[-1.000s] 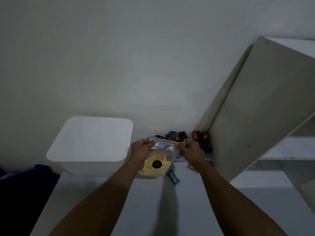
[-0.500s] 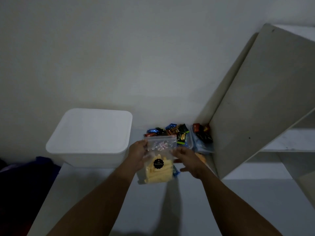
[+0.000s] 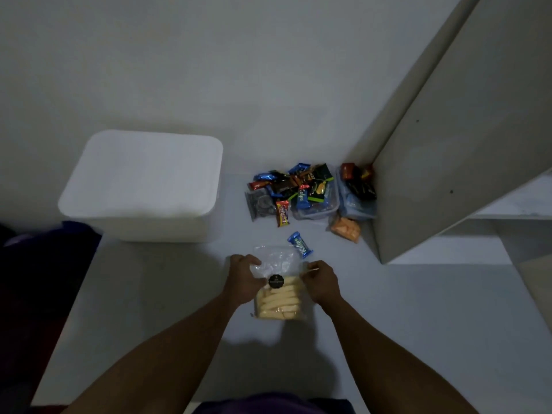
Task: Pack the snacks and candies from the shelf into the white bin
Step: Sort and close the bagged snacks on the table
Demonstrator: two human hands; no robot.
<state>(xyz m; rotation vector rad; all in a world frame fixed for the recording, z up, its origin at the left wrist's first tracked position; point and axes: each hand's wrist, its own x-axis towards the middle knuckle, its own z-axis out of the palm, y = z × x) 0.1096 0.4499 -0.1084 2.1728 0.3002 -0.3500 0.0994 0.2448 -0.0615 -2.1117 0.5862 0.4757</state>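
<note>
Bench [image 3: 155, 294] carries your white bin [image 3: 143, 186] far left and the candy pile [image 3: 295, 189] far right. Near you, the bag of pale biscuit sticks [image 3: 279, 297] sits between your hands: left grip [image 3: 243, 280] and right grip [image 3: 321, 282] each pinch a side edge. It looks light, crinkly and slippery, its contents brittle; hold it by the edges, gently.

"elpe" in white letters on the loose blue candy wrapper [image 3: 300, 244]; round black bag label [image 3: 275, 281] illegible
</note>
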